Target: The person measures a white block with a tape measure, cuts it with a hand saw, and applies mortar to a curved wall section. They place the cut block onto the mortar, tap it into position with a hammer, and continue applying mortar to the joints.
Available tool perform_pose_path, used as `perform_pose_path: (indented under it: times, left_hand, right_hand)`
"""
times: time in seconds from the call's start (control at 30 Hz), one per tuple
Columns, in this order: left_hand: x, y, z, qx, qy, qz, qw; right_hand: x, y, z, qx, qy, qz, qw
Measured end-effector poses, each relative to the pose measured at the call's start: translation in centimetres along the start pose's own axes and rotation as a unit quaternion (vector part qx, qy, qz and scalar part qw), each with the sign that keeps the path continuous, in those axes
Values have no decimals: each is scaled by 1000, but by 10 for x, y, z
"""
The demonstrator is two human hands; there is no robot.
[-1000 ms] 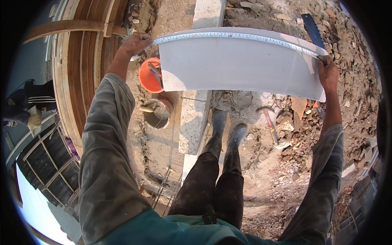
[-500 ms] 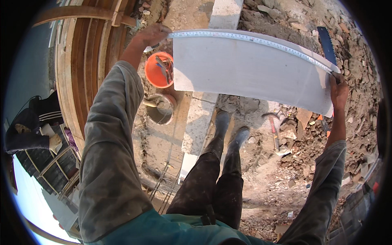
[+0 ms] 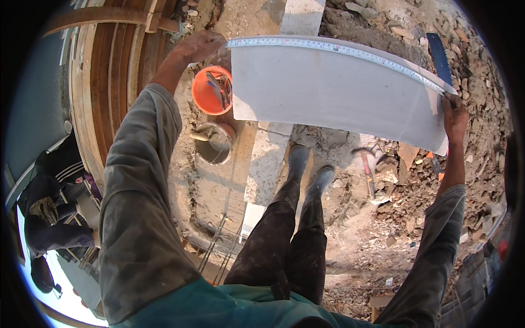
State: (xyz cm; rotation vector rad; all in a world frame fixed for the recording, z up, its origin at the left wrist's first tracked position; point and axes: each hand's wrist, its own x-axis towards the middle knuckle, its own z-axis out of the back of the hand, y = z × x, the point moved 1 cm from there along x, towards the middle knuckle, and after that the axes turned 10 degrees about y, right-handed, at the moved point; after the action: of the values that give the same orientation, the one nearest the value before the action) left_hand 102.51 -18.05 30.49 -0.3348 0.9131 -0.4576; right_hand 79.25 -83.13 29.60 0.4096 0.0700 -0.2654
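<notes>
A long pale grey block (image 3: 333, 90) lies across in front of me. A white tape measure (image 3: 336, 48) stretches along its far edge, bowing slightly. My left hand (image 3: 201, 46) is closed on the tape just beyond the block's left end. At the far right corner, the fingers of my right hand (image 3: 455, 116) pinch the other end of the tape against the block. A small dark tip shows at those right fingers, too small to name.
Left of the block stand an orange bucket (image 3: 210, 94) with tools and a mortar bucket (image 3: 216, 146). A handsaw (image 3: 439, 57) lies beyond the right corner, a hammer (image 3: 367, 170) on the rubble nearer me. Timber boards (image 3: 117, 76) line the left. Another person (image 3: 52, 213) is at far left.
My left hand has shifted a little left, and the tape now lies slightly farther along past the block's left end. The person at far left has moved nearer the bottom of the view.
</notes>
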Motion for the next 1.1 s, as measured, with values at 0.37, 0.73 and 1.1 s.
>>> perform_pose_path:
  times: [0.37,0.73,1.1]
  left_hand:
    - [14,-28,-7,-58,21,-38,997]
    - [20,-14,-4,-152,18,27,988]
    - [16,-7,-6,-153,51,-9,987]
  right_hand:
    - [-5,8,13,71,14,-63,995]
    - [4,34,6,115,-29,-71,990]
    - [10,35,9,51,1,-12,999]
